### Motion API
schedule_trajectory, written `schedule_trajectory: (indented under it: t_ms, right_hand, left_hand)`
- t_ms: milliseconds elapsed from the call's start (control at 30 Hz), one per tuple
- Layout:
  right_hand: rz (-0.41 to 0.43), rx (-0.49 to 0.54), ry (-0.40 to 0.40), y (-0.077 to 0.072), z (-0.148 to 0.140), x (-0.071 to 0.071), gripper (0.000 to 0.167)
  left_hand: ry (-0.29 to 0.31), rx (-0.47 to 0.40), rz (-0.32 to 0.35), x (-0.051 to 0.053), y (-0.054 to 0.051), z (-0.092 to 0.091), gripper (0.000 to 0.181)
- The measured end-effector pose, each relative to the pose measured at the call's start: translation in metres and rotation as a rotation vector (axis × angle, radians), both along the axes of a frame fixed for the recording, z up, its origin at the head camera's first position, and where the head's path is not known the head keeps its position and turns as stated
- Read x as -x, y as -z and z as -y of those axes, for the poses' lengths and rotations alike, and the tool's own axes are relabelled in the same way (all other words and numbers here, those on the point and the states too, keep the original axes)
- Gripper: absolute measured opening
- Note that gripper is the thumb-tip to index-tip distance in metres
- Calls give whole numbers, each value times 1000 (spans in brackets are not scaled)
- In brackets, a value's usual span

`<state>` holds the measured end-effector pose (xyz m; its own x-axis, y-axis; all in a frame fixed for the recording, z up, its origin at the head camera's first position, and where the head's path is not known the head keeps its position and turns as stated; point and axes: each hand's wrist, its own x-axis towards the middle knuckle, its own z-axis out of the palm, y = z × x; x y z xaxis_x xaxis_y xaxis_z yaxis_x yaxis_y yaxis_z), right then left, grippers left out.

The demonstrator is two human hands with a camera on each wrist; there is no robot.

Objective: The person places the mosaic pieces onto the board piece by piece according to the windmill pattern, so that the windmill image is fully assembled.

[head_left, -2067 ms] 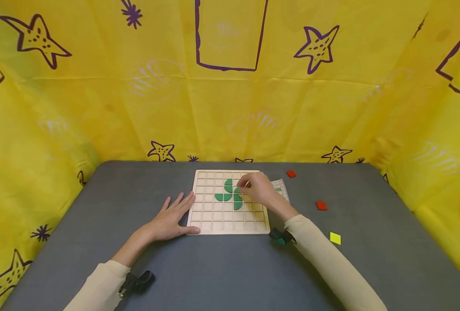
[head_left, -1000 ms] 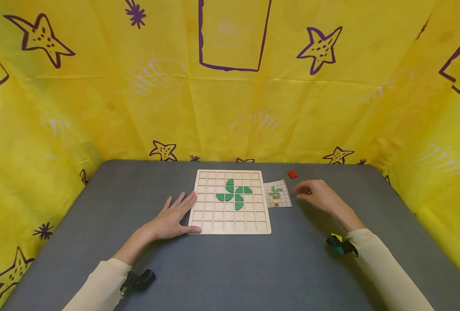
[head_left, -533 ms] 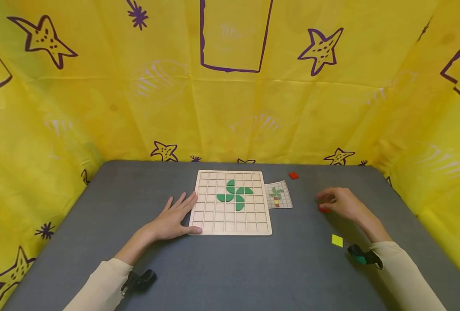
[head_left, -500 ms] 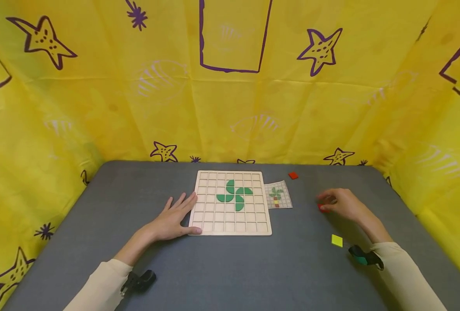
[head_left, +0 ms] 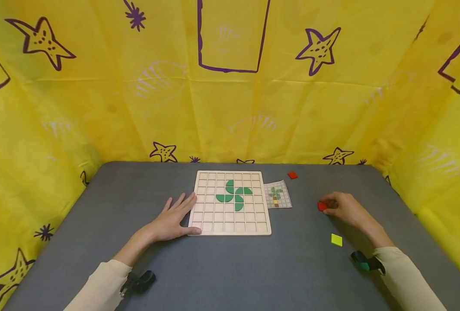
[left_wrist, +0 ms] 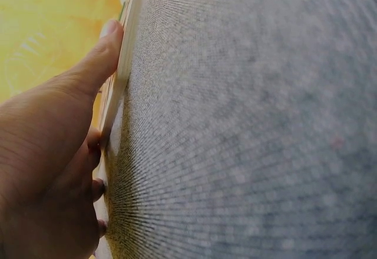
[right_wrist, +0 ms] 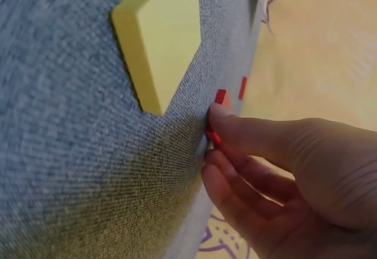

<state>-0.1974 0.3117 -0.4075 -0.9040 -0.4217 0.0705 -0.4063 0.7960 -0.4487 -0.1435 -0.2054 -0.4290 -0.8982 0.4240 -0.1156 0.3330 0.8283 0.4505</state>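
Note:
My left hand [head_left: 170, 222] lies with spread, straight fingers at the left edge of a wooden grid board [head_left: 210, 218]; its thumb rests on the near left corner. Green quarter-circle pieces [head_left: 225, 198] form a pinwheel in the board's middle cells. Off to the right, my right hand [head_left: 346, 209] pinches a red square tile [head_left: 322, 206] between thumb and fingers, at the table. In the right wrist view the thumb partly covers this red tile [right_wrist: 220, 97]. A yellow square tile [head_left: 337, 239] lies nearer to me, below that hand.
A small printed pattern card [head_left: 278, 194] lies against the board's right side. Another red square tile [head_left: 292, 175] is farther back on the grey table [head_left: 230, 272]. Yellow patterned cloth [head_left: 230, 112] hangs behind and at both sides.
My right hand has left the board, where another green piece now lies, and moved right to the red square tile, which it now pinches. The left hand has stayed put.

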Motion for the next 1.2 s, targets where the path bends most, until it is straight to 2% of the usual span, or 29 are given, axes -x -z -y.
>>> schedule_trajectory:
  t_ms: [267,500,667,900,1200]
  right_hand:
    - [-49,27,-2,-1,2,2,22]
    - [-88,53,-46,-8,10,0,12]
    - [-65,56,-57,-13,18,2,10]
    - [-7,33,-64,-12,25,4,8]
    - [-20,19,-114,-16,38,7,9]
  left_hand:
    - [-3,-3,-4,0,0,-1,106]
    - [-6,-6,0,0,-1,-1,106]
    - [-6,-9,-7,0,-2,1,105]
    - [-4,-15,-1,-1,-2,1,106]
    - [0,-12,-5,-1,-1,1,105]
